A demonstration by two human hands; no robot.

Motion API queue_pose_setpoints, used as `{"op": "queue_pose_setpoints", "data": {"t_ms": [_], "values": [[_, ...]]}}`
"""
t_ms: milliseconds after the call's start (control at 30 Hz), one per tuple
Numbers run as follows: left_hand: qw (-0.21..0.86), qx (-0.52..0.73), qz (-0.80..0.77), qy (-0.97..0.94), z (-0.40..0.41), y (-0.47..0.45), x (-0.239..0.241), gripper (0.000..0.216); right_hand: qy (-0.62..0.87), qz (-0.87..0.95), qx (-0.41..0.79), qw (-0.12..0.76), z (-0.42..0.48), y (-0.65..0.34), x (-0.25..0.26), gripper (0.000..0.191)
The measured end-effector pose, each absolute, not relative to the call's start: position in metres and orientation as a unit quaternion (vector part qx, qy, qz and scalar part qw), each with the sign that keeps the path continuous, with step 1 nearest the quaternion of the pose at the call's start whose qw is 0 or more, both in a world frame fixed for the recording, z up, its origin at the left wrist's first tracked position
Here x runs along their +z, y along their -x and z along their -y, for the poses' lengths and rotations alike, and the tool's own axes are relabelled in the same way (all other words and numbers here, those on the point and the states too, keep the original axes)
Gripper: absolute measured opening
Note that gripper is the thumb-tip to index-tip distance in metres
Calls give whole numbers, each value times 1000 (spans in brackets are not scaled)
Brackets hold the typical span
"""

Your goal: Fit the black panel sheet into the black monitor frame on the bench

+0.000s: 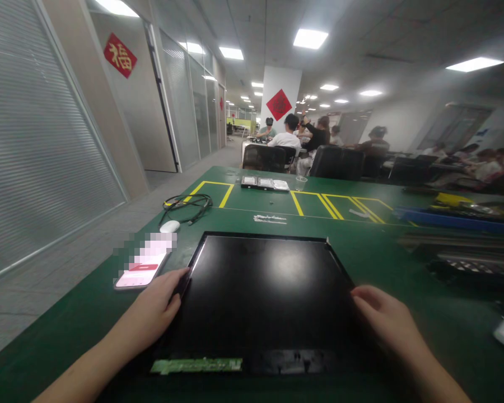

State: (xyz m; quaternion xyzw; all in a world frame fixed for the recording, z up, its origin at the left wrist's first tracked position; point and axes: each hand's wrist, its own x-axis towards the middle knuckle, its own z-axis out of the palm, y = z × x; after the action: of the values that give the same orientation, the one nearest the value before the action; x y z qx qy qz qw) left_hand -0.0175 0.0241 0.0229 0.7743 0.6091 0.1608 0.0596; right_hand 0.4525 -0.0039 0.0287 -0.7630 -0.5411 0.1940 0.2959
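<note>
A flat black display panel (264, 291) lies on the green table (361, 263) right in front of me, with a strip of green circuit board (196, 365) at its near edge. My left hand (159, 310) grips the panel's left edge, fingers curled over it. My right hand (384, 319) rests on the panel's right edge, fingers bent against it.
A phone (140, 272) lies left of the panel, with a white mouse (169, 226) and a black cable (189, 204) beyond. Small trays (265, 183) sit farther back among yellow floor-tape lines. Blue and black items (457, 224) crowd the right. Several people sit at desks behind.
</note>
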Motion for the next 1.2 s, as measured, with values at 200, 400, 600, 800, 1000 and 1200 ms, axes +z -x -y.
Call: {"op": "queue_pose_setpoints", "data": {"t_ms": [200, 400, 600, 800, 1000, 1200], "values": [[52, 161, -616, -769, -27, 25, 19, 57, 786, 511, 180, 297, 3, -462, 29, 34], [85, 185, -615, -762, -31, 31, 21, 51, 798, 514, 180, 258, -1, -468, 19, 41], [157, 257, -620, -724, -29, 26, 22, 48, 776, 545, 162, 272, -2, -466, 12, 44], [260, 336, -645, -635, -27, 22, 33, 48, 799, 530, 158, 235, -3, -465, 17, 48], [448, 396, -665, -447, -18, 4, 53, 35, 798, 538, 151, 227, -2, -465, 16, 49], [586, 456, -626, -238, -13, -10, 68, 43, 795, 545, 140, 229, -1, -466, 16, 46]]}}
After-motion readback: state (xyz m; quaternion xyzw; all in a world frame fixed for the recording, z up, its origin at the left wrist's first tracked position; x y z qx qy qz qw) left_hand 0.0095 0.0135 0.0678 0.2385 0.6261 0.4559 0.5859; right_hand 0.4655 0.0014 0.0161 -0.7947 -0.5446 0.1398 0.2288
